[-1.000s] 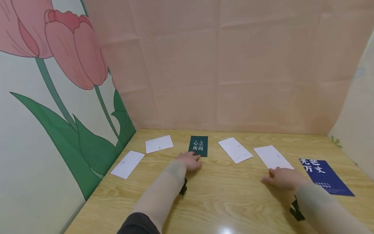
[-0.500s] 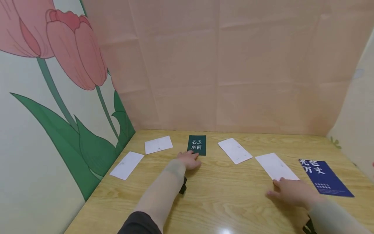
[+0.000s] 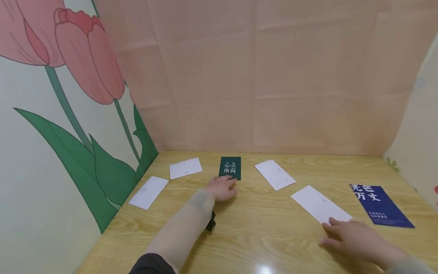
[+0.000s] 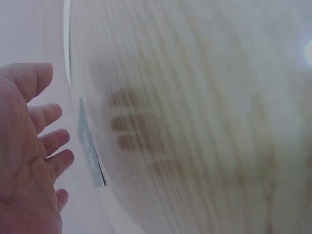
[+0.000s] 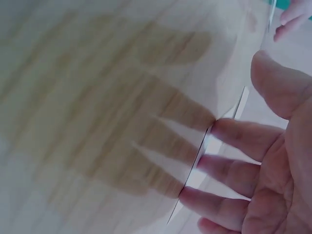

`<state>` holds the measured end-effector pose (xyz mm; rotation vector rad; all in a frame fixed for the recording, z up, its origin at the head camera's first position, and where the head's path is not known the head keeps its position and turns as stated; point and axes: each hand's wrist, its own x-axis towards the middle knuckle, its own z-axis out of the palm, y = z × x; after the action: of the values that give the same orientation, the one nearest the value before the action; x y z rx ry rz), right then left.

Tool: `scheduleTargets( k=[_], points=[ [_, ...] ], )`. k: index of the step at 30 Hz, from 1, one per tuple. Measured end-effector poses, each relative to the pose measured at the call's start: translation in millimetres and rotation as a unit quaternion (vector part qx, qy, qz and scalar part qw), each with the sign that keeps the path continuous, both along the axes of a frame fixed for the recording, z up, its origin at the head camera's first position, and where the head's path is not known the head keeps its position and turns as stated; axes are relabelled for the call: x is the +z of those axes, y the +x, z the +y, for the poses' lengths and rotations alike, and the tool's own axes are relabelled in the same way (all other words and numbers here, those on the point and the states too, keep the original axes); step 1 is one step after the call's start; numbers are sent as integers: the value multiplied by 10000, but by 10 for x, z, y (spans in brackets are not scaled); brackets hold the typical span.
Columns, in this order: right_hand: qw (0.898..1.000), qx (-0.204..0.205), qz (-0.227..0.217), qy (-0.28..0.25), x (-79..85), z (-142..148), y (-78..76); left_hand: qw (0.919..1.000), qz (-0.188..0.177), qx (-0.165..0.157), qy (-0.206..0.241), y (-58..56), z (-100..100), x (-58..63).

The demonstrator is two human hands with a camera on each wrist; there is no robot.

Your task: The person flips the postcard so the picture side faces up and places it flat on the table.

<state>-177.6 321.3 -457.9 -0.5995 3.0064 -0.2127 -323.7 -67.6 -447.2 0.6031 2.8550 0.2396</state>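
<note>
Tabletop (image 3: 260, 236), right hand (image 3: 359, 238) touching white card (image 3: 318, 203), left hand (image 3: 221, 189) near green card (image 3: 230, 166)

Head: high, facing twelve o'clock, down across table (image 3: 260, 228)
Left wrist: close, palm-side, left hand (image 4: 22, 146) at nine o'clock
Right wrist: close, palm-side, right hand (image 5: 278, 170) at four o'clock
Head/right wrist overlap: both hands

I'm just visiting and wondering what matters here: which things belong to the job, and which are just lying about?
Seemingly the job:
white card, touched by the right hand
green card, near the left hand

Apparently just lying about:
blue card
three other white cards
</note>
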Motion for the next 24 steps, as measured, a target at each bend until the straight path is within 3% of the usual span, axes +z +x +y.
scheduleTargets(
  k=[7, 14, 20, 24],
  points=[
    [9980, 601, 40, -180, -17, 39, 65, 9974, 235, -681, 25, 127, 111, 14],
    [9942, 1069, -132, -24, -3, -30, 42, 9931, 258, -1145, -90, 259, 251, 51],
    [9848, 1646, 552, -37, -18, -135, 28, 9864, 360, -1587, -244, 341, 363, 8],
    [9820, 1760, 687, -39, 5, -214, 31, 9833, 307, -1774, -246, 428, 413, 25]
  ],
)
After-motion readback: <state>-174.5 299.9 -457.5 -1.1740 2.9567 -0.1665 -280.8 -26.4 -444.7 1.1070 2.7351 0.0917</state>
